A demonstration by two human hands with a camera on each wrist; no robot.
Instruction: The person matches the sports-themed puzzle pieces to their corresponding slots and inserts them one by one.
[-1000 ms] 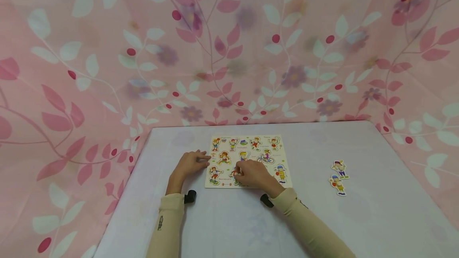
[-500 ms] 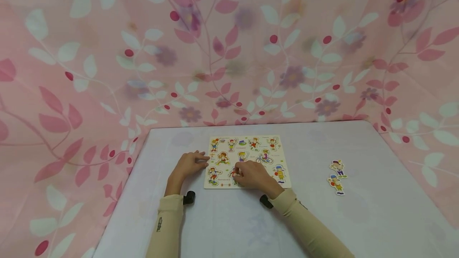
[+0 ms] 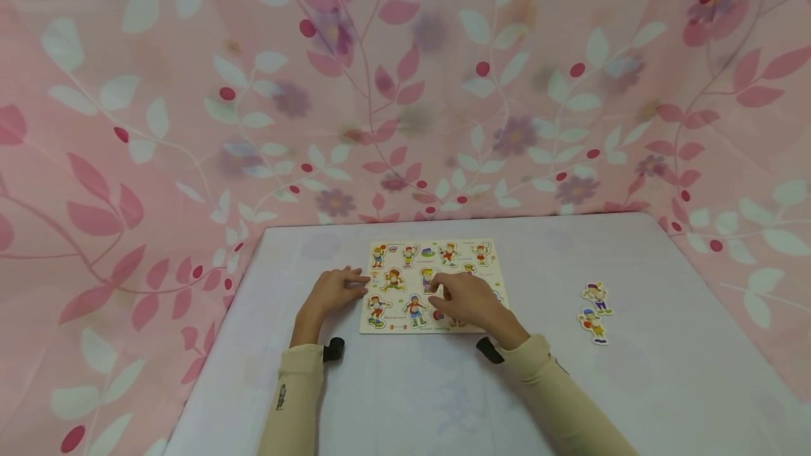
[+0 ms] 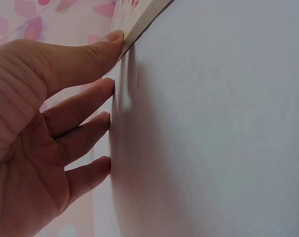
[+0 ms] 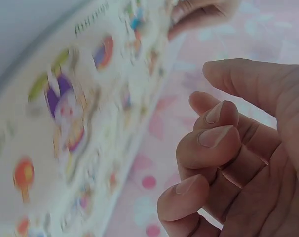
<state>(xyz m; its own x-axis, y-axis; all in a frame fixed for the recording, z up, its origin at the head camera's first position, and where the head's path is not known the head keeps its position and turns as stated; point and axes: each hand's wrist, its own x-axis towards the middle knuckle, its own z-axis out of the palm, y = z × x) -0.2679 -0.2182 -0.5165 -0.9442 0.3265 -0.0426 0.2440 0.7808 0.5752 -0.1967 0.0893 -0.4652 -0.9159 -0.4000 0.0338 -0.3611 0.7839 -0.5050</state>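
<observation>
A cream puzzle board [image 3: 405, 329] with cartoon sports figures lies on the table in the head view. My left hand [image 3: 334, 294] rests at its left edge; in the left wrist view, the thumb [image 4: 97, 58] touches the board's edge and the other fingers reach to the cloth. My right hand [image 3: 470, 299] hovers over the board's lower right part, its fingers loosely curled with nothing between them. Just left of it, a roller-skater piece [image 3: 415, 310] lies in the bottom row. My right hand hides several figures. The board [image 5: 115, 148] is blurred in the right wrist view.
Two loose figure pieces lie on the table right of the board: a purple-clad one [image 3: 598, 298] and, nearer me, a yellow-clad one with a blue cap [image 3: 594, 326]. White cloth covers the table [image 3: 405, 400]. A pink floral curtain [image 3: 405, 90] stands behind it.
My right hand has let go of the roller-skater piece, lifted and moved right, uncovering that piece. My left hand stays at the board's left edge.
</observation>
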